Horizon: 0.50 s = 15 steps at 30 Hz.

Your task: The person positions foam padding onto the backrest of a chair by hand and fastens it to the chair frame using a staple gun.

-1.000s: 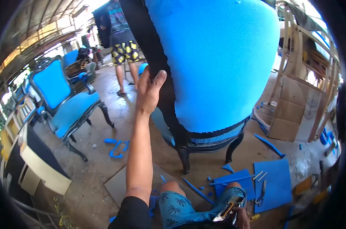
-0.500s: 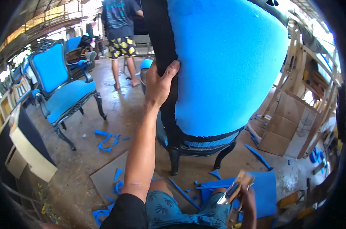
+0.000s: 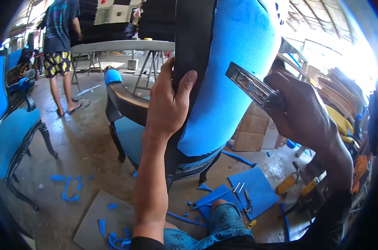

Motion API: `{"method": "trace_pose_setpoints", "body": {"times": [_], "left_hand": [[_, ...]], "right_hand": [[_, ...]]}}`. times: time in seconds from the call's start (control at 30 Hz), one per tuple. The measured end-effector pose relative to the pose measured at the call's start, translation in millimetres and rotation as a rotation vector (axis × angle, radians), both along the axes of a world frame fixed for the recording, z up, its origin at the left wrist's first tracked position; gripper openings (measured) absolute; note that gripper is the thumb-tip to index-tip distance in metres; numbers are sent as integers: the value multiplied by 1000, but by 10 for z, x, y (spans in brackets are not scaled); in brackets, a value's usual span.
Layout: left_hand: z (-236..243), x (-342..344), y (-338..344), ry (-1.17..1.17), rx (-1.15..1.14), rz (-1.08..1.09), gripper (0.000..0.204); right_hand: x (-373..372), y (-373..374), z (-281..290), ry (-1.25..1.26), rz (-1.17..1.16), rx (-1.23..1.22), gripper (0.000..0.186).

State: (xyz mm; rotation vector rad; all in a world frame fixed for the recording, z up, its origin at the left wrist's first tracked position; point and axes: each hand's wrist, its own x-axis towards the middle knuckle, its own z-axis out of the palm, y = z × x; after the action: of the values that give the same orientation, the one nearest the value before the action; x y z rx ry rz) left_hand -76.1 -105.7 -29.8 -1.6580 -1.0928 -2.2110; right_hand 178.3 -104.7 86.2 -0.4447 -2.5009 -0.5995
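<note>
The chair in front of me has a dark frame, and bright blue foam (image 3: 239, 75) covers the rear of its backrest. My left hand (image 3: 170, 100) is closed on the black edge strip (image 3: 193, 46) of that backrest, thumb lying on the near face. In my right hand (image 3: 301, 104) is a silver metal staple gun (image 3: 251, 85), gripped by its handle. Its nose points up and left, in front of the foam; whether it touches the foam I cannot tell. The chair's curved armrest (image 3: 128, 98) and part of its blue seat show left of my left wrist.
Another blue chair (image 3: 18, 133) stands at the left. A person (image 3: 60, 50) stands near a long table (image 3: 122, 46). Scissors (image 3: 248, 204) lie on a blue foam sheet (image 3: 260, 187), among scattered offcuts. A cardboard box (image 3: 251, 129) stands behind the chair at right.
My right hand has raised the staple gun from beside my knee to the backrest. My left hand stays on the edge. The view has swung right, and the chair is turned more edge-on.
</note>
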Motion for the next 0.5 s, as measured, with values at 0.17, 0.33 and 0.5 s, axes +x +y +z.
{"method": "trace_pose_setpoints", "body": {"times": [0.17,0.33,0.5], "left_hand": [[-30,-74,-22,-2,6,69,57],[-38,-77,-28,44,21,70,55],[-66,-108,2,27,20,61,53]], "right_hand": [[-256,-140,81,-42,-109,110,36],[-404,-232,74,-90,-217,173,34],[-486,-239,85,-88,-252,208,22]]}}
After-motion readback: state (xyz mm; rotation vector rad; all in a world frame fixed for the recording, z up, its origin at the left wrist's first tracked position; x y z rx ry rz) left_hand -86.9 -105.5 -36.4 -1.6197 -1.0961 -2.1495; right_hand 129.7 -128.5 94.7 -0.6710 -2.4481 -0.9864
